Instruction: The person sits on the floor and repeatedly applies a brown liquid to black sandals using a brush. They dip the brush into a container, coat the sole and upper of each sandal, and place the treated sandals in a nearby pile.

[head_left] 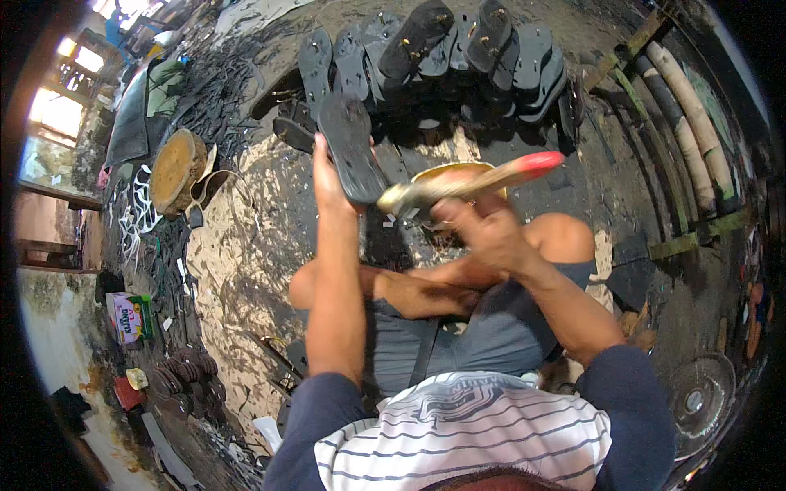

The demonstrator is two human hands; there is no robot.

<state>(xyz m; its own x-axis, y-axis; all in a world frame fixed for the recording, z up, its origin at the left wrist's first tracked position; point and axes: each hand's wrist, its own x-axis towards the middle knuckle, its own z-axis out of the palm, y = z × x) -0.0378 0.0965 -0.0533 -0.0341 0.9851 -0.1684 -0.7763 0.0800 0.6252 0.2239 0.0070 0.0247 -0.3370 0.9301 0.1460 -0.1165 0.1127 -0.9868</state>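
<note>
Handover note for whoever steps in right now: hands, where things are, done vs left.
Left hand grips a black sandal sole, held up on edge.
Right hand holds a hammer by its wooden handle, red end outward, head near the sole.
Done: rows of black soles with straps lie ahead on the floor.
Left: the held sole carries no strap that shows. Rubber scraps to the left.

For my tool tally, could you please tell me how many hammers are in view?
1: the hammer, wooden handle with a red end, held in the right hand. Others may lie hidden in the floor clutter.
</note>
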